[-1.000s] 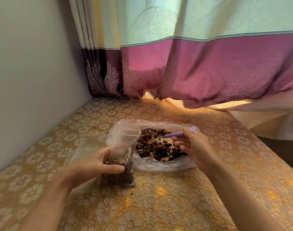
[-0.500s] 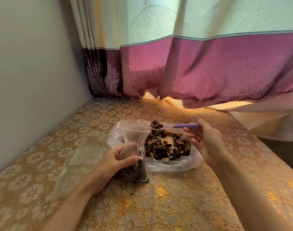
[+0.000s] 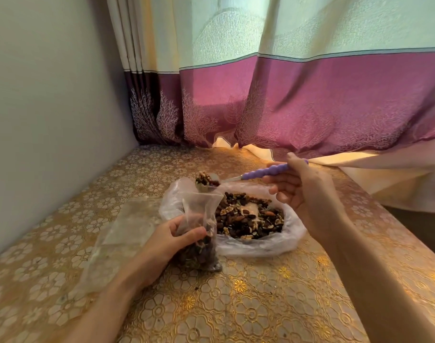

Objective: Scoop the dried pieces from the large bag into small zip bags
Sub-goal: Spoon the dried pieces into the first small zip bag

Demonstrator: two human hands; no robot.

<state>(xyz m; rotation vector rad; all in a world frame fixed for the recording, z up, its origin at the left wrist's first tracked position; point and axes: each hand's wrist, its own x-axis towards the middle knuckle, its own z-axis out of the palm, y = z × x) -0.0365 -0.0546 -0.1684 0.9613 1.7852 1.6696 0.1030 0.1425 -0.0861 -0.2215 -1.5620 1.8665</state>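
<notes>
The left hand pinches the small bag around its middle, standing it on the table so the mouth gapes upward, probably to catch the load. The right hand grips the purple handle of a spoon, its heaped bowl hovering right over that mouth. The big bag of dried pieces sits just right of the small one, touching it. A spare flat bag lies left. There's plenty of open table near; the wall and curtain crowd the far side.
</notes>
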